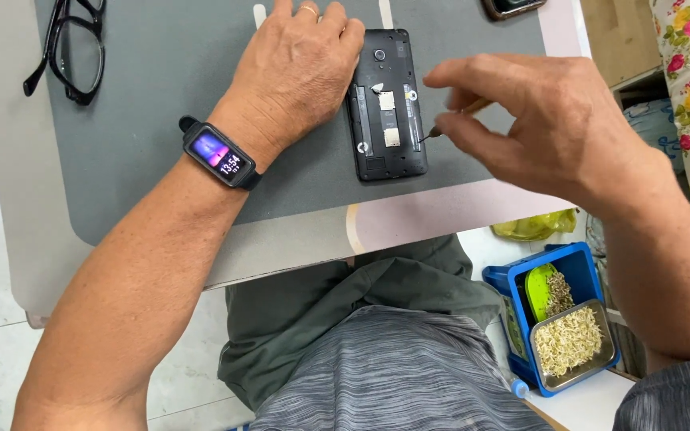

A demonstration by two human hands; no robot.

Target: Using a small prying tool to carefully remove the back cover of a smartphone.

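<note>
Opened black phone [385, 104], flat and rectangular, pinned at centre top by the left hand [297, 72], thin screwdriver [449, 121] pinched in right hand [545, 120] fingers, matte grey mat [161, 72] laid on pale worktop [9, 160], glasses [69, 48] upper left, tiled floor below.

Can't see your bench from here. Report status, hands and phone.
Left hand steadying phone, back cover off. Right hand pinching screwdriver, tip at phone's right edge. Nothing in the way.
</note>
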